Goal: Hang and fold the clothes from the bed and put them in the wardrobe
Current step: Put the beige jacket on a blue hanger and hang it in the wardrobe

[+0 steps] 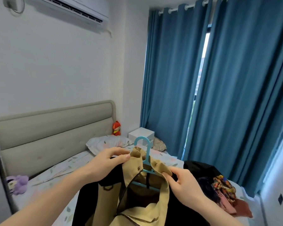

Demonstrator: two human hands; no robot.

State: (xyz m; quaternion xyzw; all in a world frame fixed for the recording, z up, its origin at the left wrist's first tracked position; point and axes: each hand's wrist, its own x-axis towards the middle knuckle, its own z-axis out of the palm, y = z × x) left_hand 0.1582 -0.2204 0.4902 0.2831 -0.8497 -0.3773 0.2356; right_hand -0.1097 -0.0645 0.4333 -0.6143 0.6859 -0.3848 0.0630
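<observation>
I count one blue hanger and one tan coat on it, held by my two hands: left, right. One bed carries one pillow, two soft toys, purple and red, and one heap of clothes. Two blue curtains hang.

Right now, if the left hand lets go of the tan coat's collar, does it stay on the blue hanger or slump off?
Probably slumps on that side: the tan coat drapes in soft folds, so it is floppy. The blue hanger looks thin and light, so it may tilt. The right hand pinching the other lapel would likely keep it from falling; the left hand grips the collar.
</observation>
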